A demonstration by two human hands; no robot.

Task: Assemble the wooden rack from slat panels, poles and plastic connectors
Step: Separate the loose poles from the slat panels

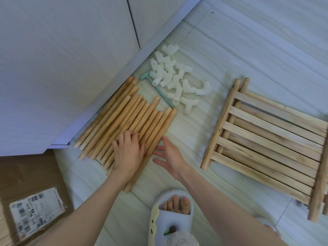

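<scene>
Sorting stage, nothing joined yet. Left hand flat on poles at frame centre-left, grip spread; right hand beside them, grip spread, empty. Connectors piled upper centre; slat panels stacked right. Next, probably: pick one pole, seat into connector.

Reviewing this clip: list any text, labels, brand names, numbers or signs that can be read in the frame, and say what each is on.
Shipping label on the cardboard box, lower left: barcodes and several printed lines show, but all are too blurred and small to read.
Slipper: small decorations only, no readable text.
Poles, plastic connectors, slat panels, small green hammer: no markings visible.
Nothing in the frame can be quoted.
</scene>
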